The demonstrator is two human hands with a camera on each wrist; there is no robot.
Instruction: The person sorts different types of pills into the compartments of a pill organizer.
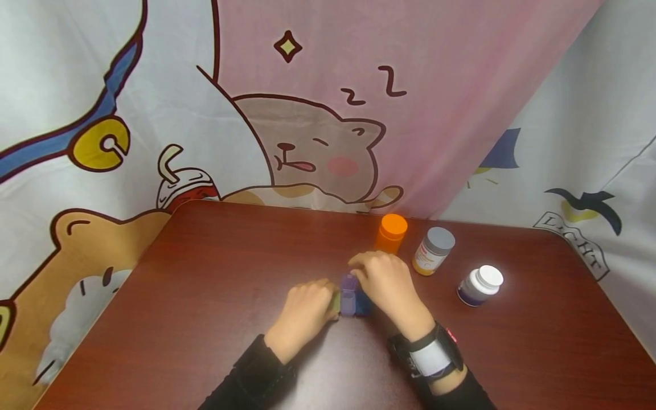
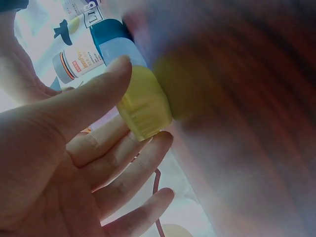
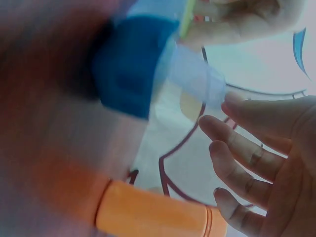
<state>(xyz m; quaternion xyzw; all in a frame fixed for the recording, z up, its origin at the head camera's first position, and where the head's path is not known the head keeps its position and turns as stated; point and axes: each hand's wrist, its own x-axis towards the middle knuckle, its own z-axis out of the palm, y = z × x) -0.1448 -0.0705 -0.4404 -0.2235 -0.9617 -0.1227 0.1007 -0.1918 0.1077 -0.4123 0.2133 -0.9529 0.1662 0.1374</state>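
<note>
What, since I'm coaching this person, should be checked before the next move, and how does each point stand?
1. Pill organizer steadied: ok; the left hand grips its yellow end.
2. Purple lid raised: ok; it stands open.
3. Right hand gripping that lid: cannot tell; it touches the lid, but a firm pinch isn't clear.
4. Purple compartment's contents: cannot tell; the inside isn't readable.
5. Orange bottle, gray-capped bottle and white bottle upright and capped: ok.

The orange cylindrical plastic bottle [image 1: 390, 232] is partly hidden by the right grip [image 1: 386, 282]. The reddish-brown wood-grained tabletop [image 2: 256, 163] is blurred in both wrist views.
</note>
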